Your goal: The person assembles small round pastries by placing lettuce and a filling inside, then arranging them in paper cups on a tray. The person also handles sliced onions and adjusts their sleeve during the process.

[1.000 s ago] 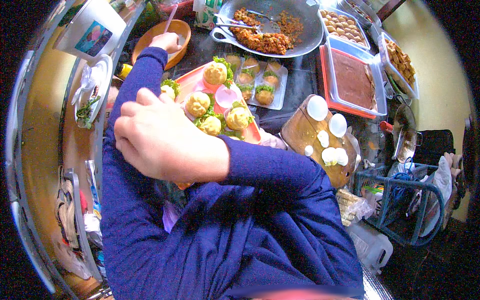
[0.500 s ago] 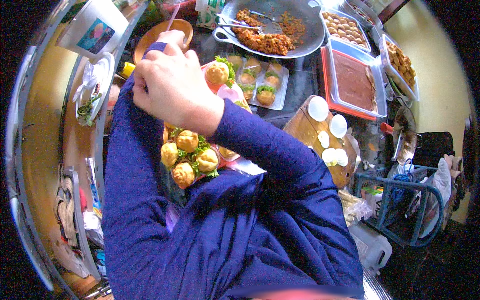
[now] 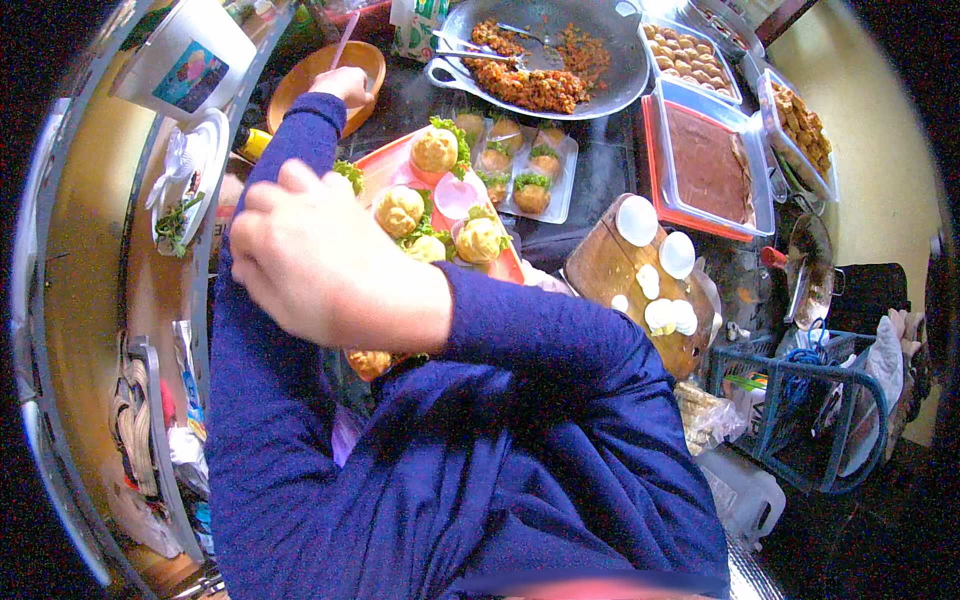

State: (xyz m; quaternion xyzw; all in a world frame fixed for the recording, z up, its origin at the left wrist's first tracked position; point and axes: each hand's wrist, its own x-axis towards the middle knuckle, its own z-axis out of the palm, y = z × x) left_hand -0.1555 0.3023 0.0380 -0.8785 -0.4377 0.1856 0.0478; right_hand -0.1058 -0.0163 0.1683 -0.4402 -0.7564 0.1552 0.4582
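My left hand (image 3: 343, 86) reaches over the brown bowl (image 3: 290, 100), its fingers curled inside near the right rim; what they hold is hidden. A pink handle (image 3: 346, 38) leans out of that bowl. Above my left forearm, my right hand (image 3: 335, 265) is slightly blurred, with fingers curled in; whatever is in them cannot be seen. Under and beyond it lies a pink-orange tray (image 3: 385, 160) of round filled buns with lettuce, one bun (image 3: 434, 150) at its far end. A small pink cup (image 3: 457, 195) sits among them. My right arm covers the tray's near part.
A wide metal wok (image 3: 610, 85) with cooked filling and utensils stands at the back. Packed buns fill a clear tray (image 3: 565, 185). At right are a wooden board (image 3: 605, 255) with egg pieces and white cups, a tub of brown spread (image 3: 705, 160) and a blue basket (image 3: 790, 375).
My right hand has drawn back from my left wrist, down along the forearm toward me, uncovering buns on the tray. My left hand stays at the bowl.
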